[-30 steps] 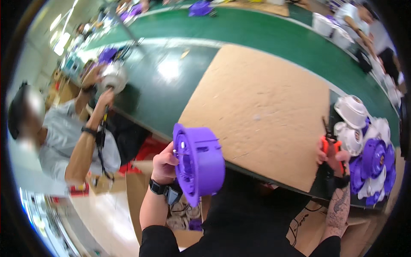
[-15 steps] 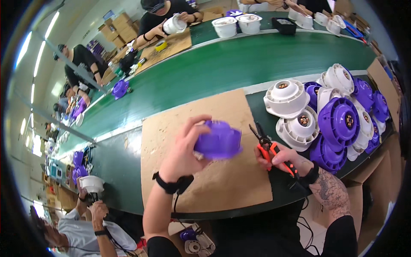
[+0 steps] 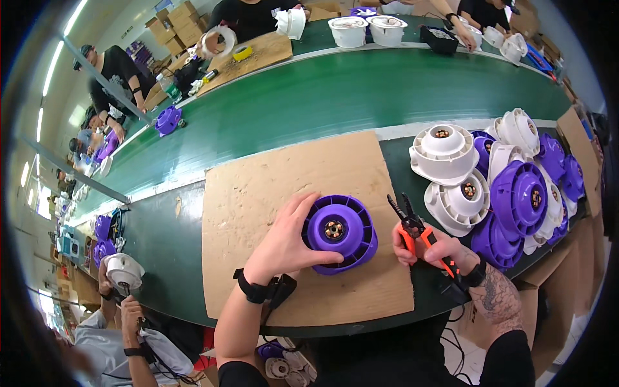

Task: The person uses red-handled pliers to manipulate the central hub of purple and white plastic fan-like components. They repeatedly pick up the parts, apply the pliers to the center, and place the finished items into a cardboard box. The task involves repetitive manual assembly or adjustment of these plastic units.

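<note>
Holding a round purple plastic housing [image 3: 348,240], with a ribbed rim and copper-coloured contacts in a dark hub, in the left hand [image 3: 282,240], with the thumb laid along the near rim and the fingers curled around the far left edge. Placed over a flat tan cardboard sheet [image 3: 258,187], hub facing up; whether resting on it or lifted just above, cannot tell. Gripping orange-handled pliers [image 3: 412,224] with dark metal jaws in the right hand [image 3: 446,247], to the right of the housing and apart from it, by the cardboard's right edge. Pointing the tips up and away from the body, with a slight gap between them.

Working beside a heap of white and purple plastic housings [image 3: 519,200] at the right, and on the near side of a long green belt [image 3: 290,97].

Seems to be at the step of steadying and looking over the housing, with the pliers ready but not touching it. Calls next, most likely, for a firm left hold, a settled seat on the cardboard, and care with metal tips near plastic ribs.
</note>
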Demonstrator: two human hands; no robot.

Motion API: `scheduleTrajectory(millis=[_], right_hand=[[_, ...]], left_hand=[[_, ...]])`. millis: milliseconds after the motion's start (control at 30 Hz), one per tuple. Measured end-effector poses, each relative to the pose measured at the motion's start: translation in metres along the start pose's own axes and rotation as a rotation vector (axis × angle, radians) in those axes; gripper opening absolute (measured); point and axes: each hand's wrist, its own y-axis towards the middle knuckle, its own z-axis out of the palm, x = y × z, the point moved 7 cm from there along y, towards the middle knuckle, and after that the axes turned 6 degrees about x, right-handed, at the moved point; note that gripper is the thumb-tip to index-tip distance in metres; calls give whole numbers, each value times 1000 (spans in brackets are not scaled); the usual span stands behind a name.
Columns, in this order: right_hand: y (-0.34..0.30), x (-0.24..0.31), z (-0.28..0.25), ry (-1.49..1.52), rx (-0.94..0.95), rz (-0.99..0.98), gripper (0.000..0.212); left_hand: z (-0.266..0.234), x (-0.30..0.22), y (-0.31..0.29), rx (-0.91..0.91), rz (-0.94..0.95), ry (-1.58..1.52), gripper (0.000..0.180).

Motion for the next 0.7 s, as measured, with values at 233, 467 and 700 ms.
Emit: scheduleTrajectory(millis=[233, 467, 700], right_hand=[[0, 3, 2, -12, 15, -81, 67], [-1, 15, 13, -30, 39, -137, 73], [1, 17, 34, 43, 86, -127, 73]], left_hand=[[-20, -16, -7, -174, 90, -72, 103], [-41, -27, -18, -287, 117, 6, 103], [-56, -29, -30, -245, 119, 38, 99]])
